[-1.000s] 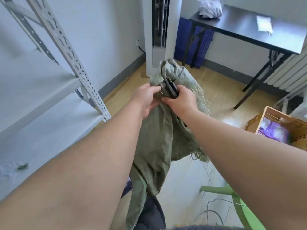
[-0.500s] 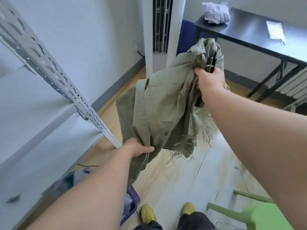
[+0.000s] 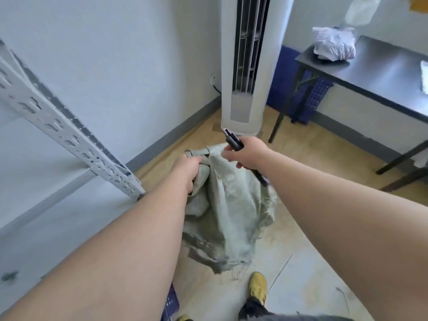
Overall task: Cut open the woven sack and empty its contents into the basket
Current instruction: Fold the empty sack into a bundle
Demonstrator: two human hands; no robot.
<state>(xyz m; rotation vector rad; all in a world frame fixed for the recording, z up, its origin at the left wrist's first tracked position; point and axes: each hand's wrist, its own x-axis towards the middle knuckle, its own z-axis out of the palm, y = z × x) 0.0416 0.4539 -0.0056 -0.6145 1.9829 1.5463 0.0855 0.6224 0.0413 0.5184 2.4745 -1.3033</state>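
Pale wood-look floor [image 3: 301, 262] underfoot, with a yellow shoe [image 3: 258, 287] planted on it and a white tower fan [image 3: 247, 66] standing upright near the corner. To the right, a black table [image 3: 379, 72] on thin dark legs, carrying 1 crumpled white plastic bag [image 3: 333, 44] near its far end. On the left, a grey metal shelf [image 3: 58, 200] behind a slotted upright, 1 small dark scrap [image 3: 9, 276] lying on its board

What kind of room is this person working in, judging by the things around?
Probably a storeroom or plain workroom, not a lived-in room. A slotted metal shelving rack stands along the wall, a tall floor-standing air conditioner fills the corner, and a bare black folding table holds only a crumpled plastic bag.
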